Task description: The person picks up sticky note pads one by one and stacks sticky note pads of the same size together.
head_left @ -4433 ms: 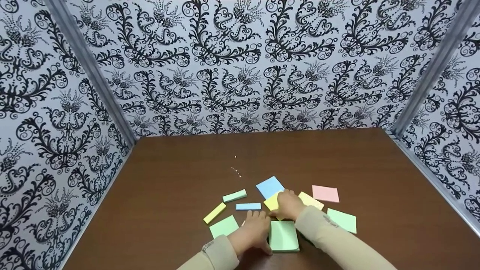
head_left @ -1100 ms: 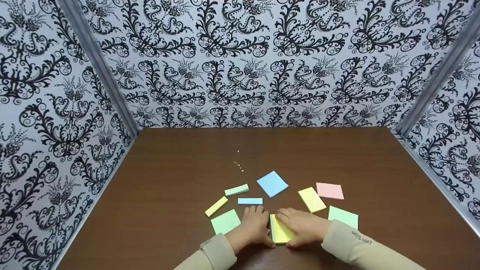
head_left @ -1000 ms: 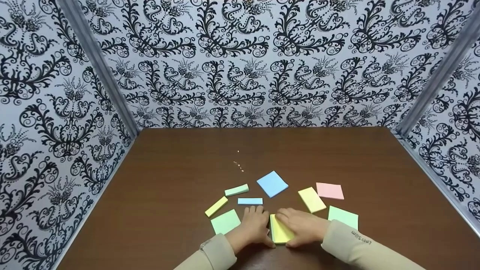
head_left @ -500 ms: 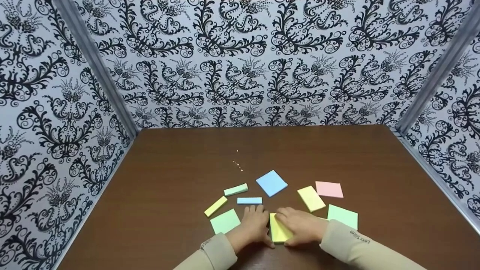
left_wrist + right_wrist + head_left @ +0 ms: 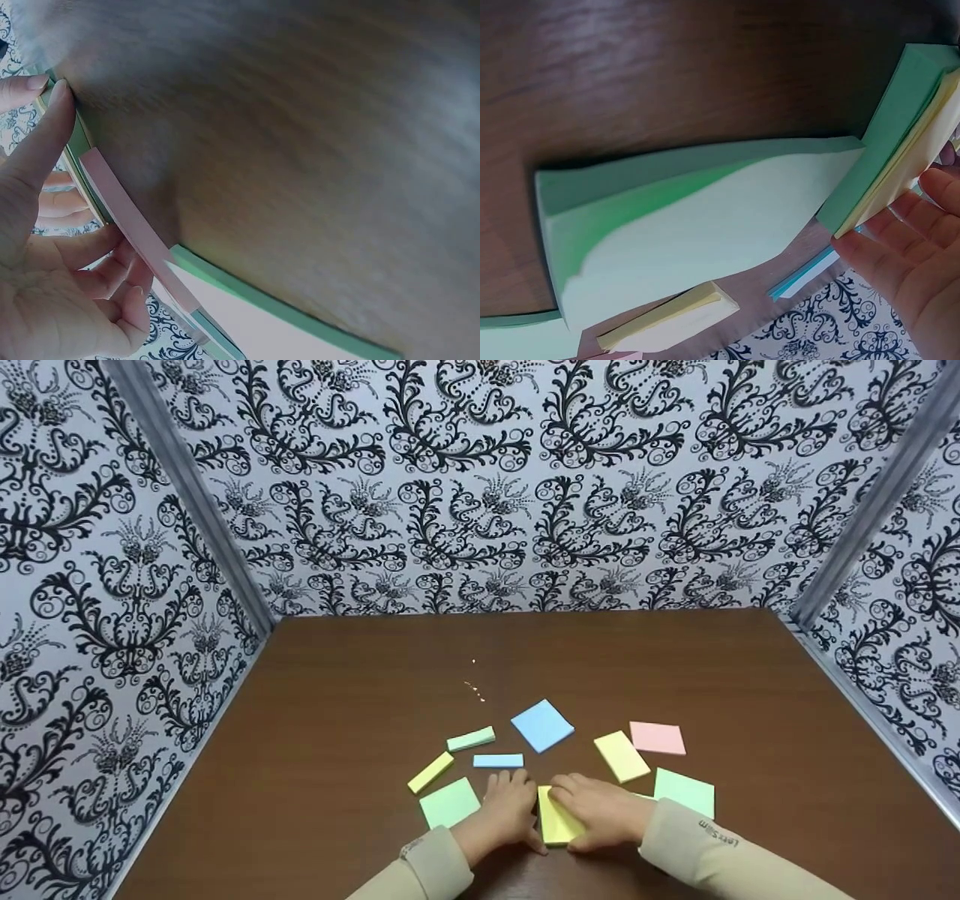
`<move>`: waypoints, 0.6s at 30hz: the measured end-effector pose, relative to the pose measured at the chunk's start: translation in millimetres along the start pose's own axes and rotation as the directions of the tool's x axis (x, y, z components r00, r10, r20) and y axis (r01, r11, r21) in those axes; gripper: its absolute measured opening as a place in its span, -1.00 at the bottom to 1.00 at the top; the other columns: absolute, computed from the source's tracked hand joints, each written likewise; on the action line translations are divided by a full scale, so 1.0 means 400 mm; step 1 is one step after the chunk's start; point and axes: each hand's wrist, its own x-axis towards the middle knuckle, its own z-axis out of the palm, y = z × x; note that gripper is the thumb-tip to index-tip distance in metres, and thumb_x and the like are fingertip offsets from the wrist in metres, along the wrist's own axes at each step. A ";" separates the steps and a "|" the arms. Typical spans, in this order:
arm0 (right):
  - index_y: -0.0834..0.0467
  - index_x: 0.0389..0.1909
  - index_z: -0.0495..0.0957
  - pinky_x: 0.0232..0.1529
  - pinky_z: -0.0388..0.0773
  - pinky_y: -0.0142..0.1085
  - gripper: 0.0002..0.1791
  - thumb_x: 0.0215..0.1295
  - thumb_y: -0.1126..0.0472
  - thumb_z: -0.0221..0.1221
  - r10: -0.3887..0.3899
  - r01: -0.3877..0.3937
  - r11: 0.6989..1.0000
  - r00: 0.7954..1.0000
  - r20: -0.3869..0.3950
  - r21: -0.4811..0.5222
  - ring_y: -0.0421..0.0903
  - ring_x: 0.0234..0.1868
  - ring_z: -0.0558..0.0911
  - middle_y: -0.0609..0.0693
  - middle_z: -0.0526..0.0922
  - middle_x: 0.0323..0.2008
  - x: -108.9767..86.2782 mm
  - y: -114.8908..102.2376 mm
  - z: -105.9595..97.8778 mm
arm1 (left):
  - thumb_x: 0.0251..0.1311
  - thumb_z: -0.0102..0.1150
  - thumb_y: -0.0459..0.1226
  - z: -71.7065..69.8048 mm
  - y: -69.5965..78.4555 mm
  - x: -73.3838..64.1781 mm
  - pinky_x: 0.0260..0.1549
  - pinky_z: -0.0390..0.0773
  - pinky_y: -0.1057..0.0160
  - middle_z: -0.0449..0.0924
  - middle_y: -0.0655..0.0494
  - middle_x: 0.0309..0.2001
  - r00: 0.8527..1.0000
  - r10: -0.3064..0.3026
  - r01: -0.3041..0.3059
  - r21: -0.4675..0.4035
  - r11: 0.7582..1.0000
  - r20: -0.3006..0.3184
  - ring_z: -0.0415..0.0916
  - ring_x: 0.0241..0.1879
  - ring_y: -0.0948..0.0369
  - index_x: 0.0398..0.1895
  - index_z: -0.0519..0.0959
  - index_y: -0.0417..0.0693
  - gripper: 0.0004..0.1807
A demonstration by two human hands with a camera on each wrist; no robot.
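Note:
In the head view a yellow sticky note pad (image 5: 559, 819) lies squared on top of a green sticky note pad (image 5: 889, 135), whose thick edge shows in the right wrist view. My left hand (image 5: 508, 814) holds the stack's left side; its thumb (image 5: 52, 127) touches the green edge in the left wrist view. From the right, my right hand (image 5: 604, 811) grips the stack with its thumb at the near edge and fingers over the yellow top. A pink pad (image 5: 131, 217) lies under the left palm, mostly hidden in the head view. Another green pad (image 5: 697, 217) sits beside the stack, largely covered by the right wrist.
Around the hands lie a blue square pad (image 5: 542, 726), a pale yellow pad (image 5: 622, 757), a pink pad (image 5: 658, 737), and green pads on the right (image 5: 685, 793) and left (image 5: 450, 802). Narrow green (image 5: 471, 739), blue (image 5: 498, 760) and yellow (image 5: 431, 772) strips sit left. Patterned walls enclose the brown table.
Since the oldest frame, my right hand has brought the yellow pad nearer and onto the green one. Over the last second both hands stay almost still at the stack, while the head view shifts slightly.

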 end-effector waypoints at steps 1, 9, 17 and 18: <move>0.27 0.09 0.30 0.08 0.37 -0.23 -0.21 -0.10 -0.12 0.29 0.000 0.000 1.000 1.000 -0.004 -0.001 0.01 0.06 0.41 0.12 0.36 0.07 0.000 0.000 0.000 | -0.60 0.50 0.18 0.000 0.000 0.001 -0.23 0.20 0.18 0.39 0.05 -0.14 1.000 -0.002 0.002 -0.007 1.000 0.000 0.23 -0.30 0.15 -0.18 0.52 -0.14 -0.17; 0.32 0.09 0.32 0.06 0.39 -0.24 -0.19 -0.12 -0.10 0.31 0.009 -0.009 1.000 1.000 -0.026 -0.008 0.04 0.04 0.42 0.15 0.38 0.04 0.001 -0.005 -0.003 | -0.60 0.50 0.19 -0.002 -0.004 0.005 -0.18 0.24 0.15 0.40 0.03 -0.09 1.000 -0.006 0.006 -0.011 1.000 0.002 0.27 -0.25 0.11 -0.16 0.50 -0.14 -0.14; 0.34 0.09 0.34 0.02 0.42 -0.24 -0.18 -0.14 -0.08 0.33 0.031 -0.031 0.999 0.999 -0.033 0.023 0.02 0.02 0.41 0.14 0.38 0.03 0.001 -0.012 -0.004 | -0.65 0.48 0.22 0.004 -0.002 0.005 -0.21 0.23 0.17 0.40 0.01 -0.07 1.000 -0.009 0.009 0.027 1.000 0.001 0.28 -0.25 0.11 -0.16 0.48 -0.14 -0.09; 0.34 0.08 0.34 0.02 0.42 -0.24 -0.18 -0.14 -0.08 0.33 0.033 -0.033 0.999 0.999 -0.034 0.023 0.02 0.01 0.42 0.15 0.38 0.02 0.001 -0.013 -0.003 | -0.65 0.49 0.22 0.004 -0.001 0.004 -0.23 0.22 0.18 0.40 0.02 -0.10 1.000 -0.006 0.006 0.026 1.000 -0.001 0.27 -0.27 0.12 -0.17 0.48 -0.13 -0.10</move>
